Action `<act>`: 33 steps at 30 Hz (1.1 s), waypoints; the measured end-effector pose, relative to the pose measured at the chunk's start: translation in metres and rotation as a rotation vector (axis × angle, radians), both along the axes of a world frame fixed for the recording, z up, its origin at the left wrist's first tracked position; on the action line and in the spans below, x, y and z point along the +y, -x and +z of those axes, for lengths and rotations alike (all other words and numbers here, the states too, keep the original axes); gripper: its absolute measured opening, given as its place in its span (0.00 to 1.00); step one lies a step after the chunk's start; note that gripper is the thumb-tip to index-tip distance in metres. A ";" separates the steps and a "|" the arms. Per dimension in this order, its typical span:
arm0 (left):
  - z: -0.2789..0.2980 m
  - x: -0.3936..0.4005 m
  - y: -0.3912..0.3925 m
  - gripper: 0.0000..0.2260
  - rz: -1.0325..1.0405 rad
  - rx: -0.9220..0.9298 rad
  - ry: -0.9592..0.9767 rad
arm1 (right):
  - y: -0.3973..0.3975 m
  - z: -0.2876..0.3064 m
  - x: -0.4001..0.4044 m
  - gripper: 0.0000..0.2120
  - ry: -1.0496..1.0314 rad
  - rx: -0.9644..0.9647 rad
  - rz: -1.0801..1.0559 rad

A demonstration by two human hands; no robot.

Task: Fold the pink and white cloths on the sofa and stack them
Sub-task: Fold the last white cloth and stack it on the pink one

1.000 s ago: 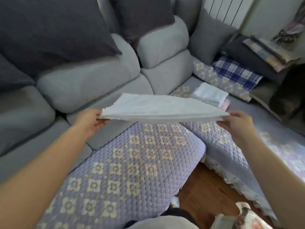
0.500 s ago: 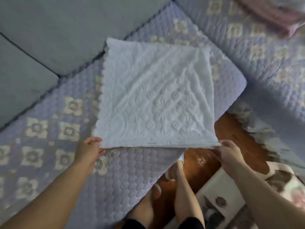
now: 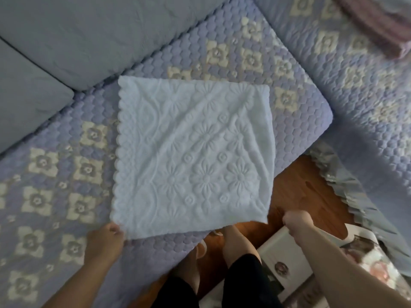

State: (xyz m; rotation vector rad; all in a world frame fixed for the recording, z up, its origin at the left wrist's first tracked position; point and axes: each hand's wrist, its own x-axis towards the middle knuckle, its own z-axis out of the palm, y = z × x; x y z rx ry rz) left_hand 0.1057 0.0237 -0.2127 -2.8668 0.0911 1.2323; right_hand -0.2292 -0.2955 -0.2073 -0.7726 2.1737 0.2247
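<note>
Head view: the white embossed square cloth (image 3: 191, 152) lies spread on the lilac quilted sofa cover (image 3: 66, 174), its near right corner overhanging the seat edge. The left hand (image 3: 104, 238) pinches the near left corner; the right hand (image 3: 297, 223), curled, sits just right of the other corner (grip unclear). Risk, I'd say: that overhang dragging the cloth floorward, skewing the fold. No readable writing.
</note>
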 end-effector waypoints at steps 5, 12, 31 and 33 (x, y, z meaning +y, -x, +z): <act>-0.012 -0.109 -0.027 0.13 -0.352 -0.251 0.314 | -0.094 -0.005 -0.096 0.07 0.268 -0.157 0.396; -0.088 -0.322 -0.090 0.25 -0.708 -0.520 0.475 | -0.203 -0.044 -0.241 0.27 0.447 -0.236 0.624; -0.125 -0.355 -0.111 0.28 -0.520 -0.505 0.303 | -0.188 -0.041 -0.278 0.30 0.129 -0.167 0.664; -0.125 -0.354 -0.111 0.28 -0.521 -0.510 0.305 | -0.193 -0.040 -0.276 0.22 0.210 -0.061 0.801</act>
